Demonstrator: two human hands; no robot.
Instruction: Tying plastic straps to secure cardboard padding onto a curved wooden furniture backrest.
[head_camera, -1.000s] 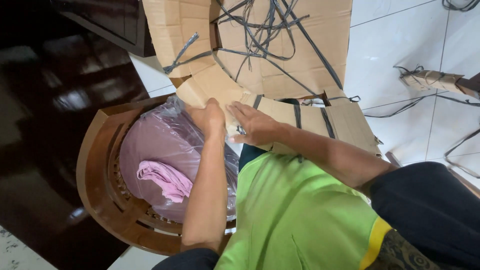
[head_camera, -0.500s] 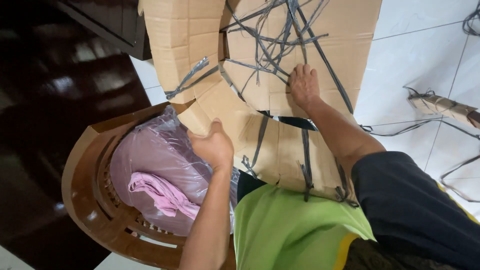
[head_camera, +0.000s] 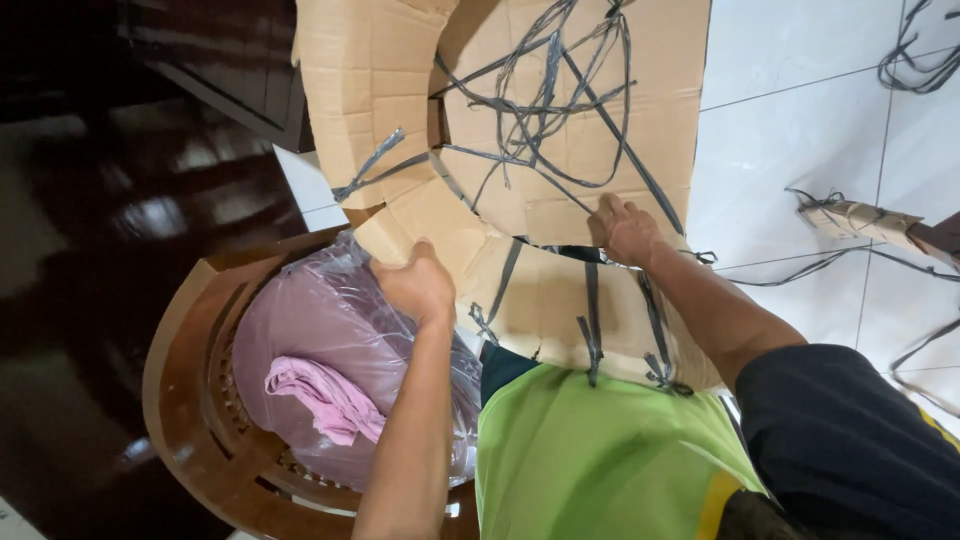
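While the left hand (head_camera: 418, 285) clamps the edge of the curved cardboard (head_camera: 560, 110) over a plastic-wrapped wooden chair (head_camera: 190, 400), the right hand (head_camera: 628, 230) presses flat on it — fingers spread — among loose grey tape strips (head_camera: 545, 110).

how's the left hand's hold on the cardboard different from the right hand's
The left hand curls its fingers over the cardboard's curved edge near the plastic-wrapped chair. The right hand lies flatter, farther up, fingers pressed on the face beside the grey tape strips. Both touch the same cardboard piece.
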